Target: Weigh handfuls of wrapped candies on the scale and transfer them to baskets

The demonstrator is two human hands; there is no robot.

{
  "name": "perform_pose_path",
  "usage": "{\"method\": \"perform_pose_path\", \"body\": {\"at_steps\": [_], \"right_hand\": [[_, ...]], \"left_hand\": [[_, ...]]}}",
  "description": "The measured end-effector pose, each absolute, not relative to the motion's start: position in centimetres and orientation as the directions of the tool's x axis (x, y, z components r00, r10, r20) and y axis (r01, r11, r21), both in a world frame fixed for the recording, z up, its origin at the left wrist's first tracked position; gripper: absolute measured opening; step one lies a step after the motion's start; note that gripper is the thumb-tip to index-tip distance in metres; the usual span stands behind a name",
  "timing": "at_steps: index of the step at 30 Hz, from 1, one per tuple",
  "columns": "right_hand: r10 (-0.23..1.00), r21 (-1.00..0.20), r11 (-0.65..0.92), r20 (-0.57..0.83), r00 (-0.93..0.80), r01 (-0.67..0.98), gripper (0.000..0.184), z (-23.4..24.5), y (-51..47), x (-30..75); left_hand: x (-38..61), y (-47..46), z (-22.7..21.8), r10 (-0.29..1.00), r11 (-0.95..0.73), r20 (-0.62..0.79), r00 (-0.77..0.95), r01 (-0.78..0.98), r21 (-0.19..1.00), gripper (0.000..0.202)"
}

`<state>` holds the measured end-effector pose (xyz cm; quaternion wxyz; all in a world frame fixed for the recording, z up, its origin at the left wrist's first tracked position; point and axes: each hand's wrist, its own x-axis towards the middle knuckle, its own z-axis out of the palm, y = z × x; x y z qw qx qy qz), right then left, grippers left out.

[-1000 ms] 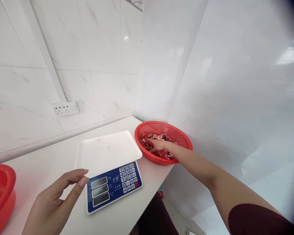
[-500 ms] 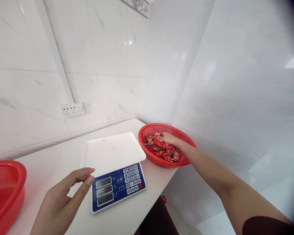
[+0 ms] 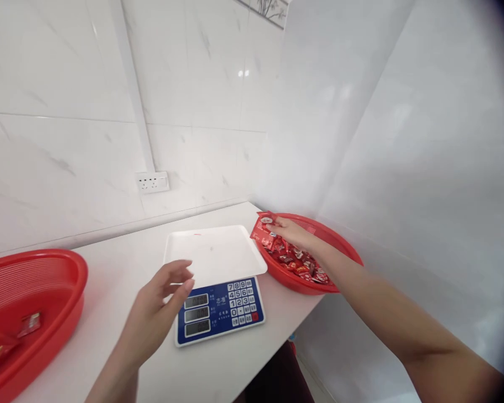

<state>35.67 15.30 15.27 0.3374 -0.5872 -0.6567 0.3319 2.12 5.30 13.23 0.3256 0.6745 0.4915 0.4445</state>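
My right hand grips a red printed snack packet over the left rim of a red plastic basket. Beneath the hand, several small red-wrapped snacks lie in that basket. My left hand hovers by the left corner of a digital scale, thumb and fingers apart with nothing between them. The scale's white weighing pan bears only a small red mark near its back edge. Its displays are lit dark grey, with digits too faint to read surely.
At the left stands another red basket with a few red packets in it. All of this rests on a white table against a tiled wall with a socket. A grey panel borders the right side.
My right hand has lifted from among the snacks, bringing a red packet up to the basket's left rim. The view has swung left, showing more of the left basket. My left hand stays open.
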Motion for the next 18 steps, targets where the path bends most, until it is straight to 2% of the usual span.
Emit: {"method": "perform_pose_path", "body": {"at_steps": [3, 6, 8, 10, 11, 13, 16, 18], "right_hand": [[0.962, -0.698, 0.25, 0.102, -0.253, 0.671, 0.039, 15.7, 14.5, 30.3], [0.921, -0.459, 0.369, 0.066, -0.383, 0.808, 0.042, 15.3, 13.2, 25.2], [0.874, -0.282, 0.475, 0.04, -0.485, 0.833, 0.04, 14.7, 12.5, 22.7], [0.826, -0.191, 0.559, 0.047, -0.561, 0.807, 0.039, 14.2, 12.1, 21.0], [0.816, -0.193, 0.575, 0.055, -0.576, 0.795, 0.039, 14.0, 12.1, 20.6], [0.826, -0.289, 0.551, 0.057, -0.561, 0.783, 0.04, 13.8, 12.6, 20.4], [0.876, -0.513, 0.421, 0.016, -0.482, 0.748, 0.049, 13.6, 14.4, 21.5], [0.901, -0.61, 0.331, -0.023, -0.434, 0.72, 0.06, 13.5, 15.8, 22.6]], "left_hand": [[3.7, 6.3, 12.1, 0.956, -0.27, 0.23, 0.18, 0.242, 0.932, 0.053], [4.8, 7.3, 10.4, 0.959, -0.263, 0.223, 0.177, 0.255, 0.931, 0.068], [5.1, 7.9, 9.5, 0.942, -0.332, 0.298, 0.155, 0.3, 0.894, 0.058], [5.1, 8.3, 8.8, 0.915, -0.402, 0.388, 0.112, 0.331, 0.854, 0.038], [4.9, 8.5, 8.7, 0.906, -0.416, 0.416, 0.075, 0.33, 0.847, 0.031], [4.4, 8.7, 8.8, 0.905, -0.401, 0.425, -0.017, 0.304, 0.864, 0.025], [3.2, 8.9, 9.7, 0.916, -0.339, 0.38, -0.129, 0.254, 0.906, 0.03], [2.4, 8.9, 10.4, 0.929, -0.286, 0.324, -0.181, 0.207, 0.936, 0.033]]}}
